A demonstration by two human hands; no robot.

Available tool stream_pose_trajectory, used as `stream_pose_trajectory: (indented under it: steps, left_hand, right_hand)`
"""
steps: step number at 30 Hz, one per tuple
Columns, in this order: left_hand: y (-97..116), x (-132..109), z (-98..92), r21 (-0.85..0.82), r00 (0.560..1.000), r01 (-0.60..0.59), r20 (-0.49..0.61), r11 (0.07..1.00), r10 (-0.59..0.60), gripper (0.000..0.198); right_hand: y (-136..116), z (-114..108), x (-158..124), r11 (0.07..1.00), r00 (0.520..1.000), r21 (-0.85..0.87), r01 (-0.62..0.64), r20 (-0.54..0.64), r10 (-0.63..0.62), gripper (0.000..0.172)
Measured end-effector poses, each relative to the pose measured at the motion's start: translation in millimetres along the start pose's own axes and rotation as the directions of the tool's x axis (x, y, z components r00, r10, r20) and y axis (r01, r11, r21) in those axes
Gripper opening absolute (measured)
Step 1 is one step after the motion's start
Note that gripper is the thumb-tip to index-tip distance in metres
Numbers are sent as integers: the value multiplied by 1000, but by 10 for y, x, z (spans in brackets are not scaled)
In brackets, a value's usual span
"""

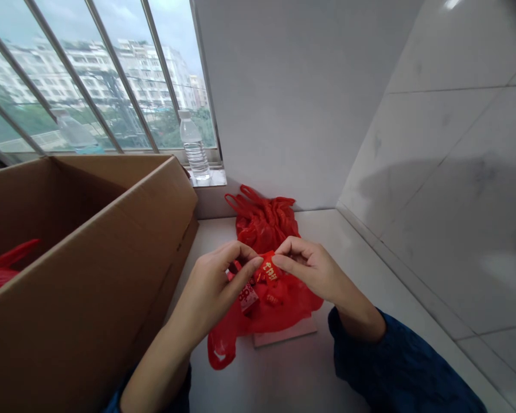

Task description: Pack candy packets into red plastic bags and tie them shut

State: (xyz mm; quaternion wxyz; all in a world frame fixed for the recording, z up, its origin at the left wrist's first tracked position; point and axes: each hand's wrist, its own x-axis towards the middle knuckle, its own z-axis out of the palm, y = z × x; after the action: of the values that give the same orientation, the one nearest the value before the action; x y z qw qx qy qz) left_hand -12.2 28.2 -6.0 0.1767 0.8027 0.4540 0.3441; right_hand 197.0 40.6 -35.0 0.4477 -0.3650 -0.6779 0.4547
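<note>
Both my hands sit low at the centre of the view, pinching a crumpled red plastic bag [269, 304] printed with white lettering. My left hand [210, 287] holds a fold of it between thumb and fingers, and my right hand [307, 267] grips the neighbouring fold, their fingertips almost meeting. Its lower part hangs over a flat pale pink sheet [286, 337]. Behind my hands lies a bunched heap of red plastic bags [262, 221], its handles looped up toward the wall.
An open cardboard box [90, 241] stands close on my left, holding a red bag [6, 269]. A plastic water bottle [193, 146] stands on the window ledge [208, 178]. White tiled walls [447, 172] rise right of the white countertop [258, 378].
</note>
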Motion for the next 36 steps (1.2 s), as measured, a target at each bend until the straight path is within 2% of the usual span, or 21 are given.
stream_pose_trajectory:
  steps: [3,8,13,15,19,22,24,27,30,33,36]
  left_hand:
    - [-13,5,2,6,1000,-4,2,1000,4,23]
    - [-52,20,13,8,1000,12,-1,1000,-12,21]
    - [-73,39,31,8,999,34,8,999,-34,22]
    - [-70,42,32,-5,999,39,14,999,-39,22]
    - [-57,40,15,-21,999,48,12,999,-48,23]
    - [-55,42,4,-20,999,49,23,999,-49,24]
    - [-58,42,9,-19,998,39,47,999,-38,23]
    - [-63,37,24,-13,997,13,76,1000,-12,20]
    - [-52,28,24,-19,998,8,67,1000,-7,20]
    - [-38,24,12,-23,996,43,85,999,-41,20]
    - [-49,19,10,17,994,50,101,999,-51,22]
  right_hand:
    - [-14,0,-8,997,999,-77,25,-22,-26,24]
    - [1,23,2,993,999,-112,32,-16,-34,26]
    - [15,32,9,975,992,-211,74,-82,-93,25]
    - [16,35,7,977,992,-197,81,-76,-98,24]
    - [33,30,9,996,994,-48,80,-73,-83,24]
    - [20,19,6,991,985,-95,93,-137,-105,28]
    - [-4,20,-2,977,987,-191,92,-112,-115,25]
    - [-18,36,-8,963,996,-252,94,22,-91,21]
    - [20,51,2,994,998,-101,44,56,-38,20]
    - [55,43,15,993,1000,113,20,-6,-20,18]
    - [45,22,18,980,998,196,31,-57,-20,17]
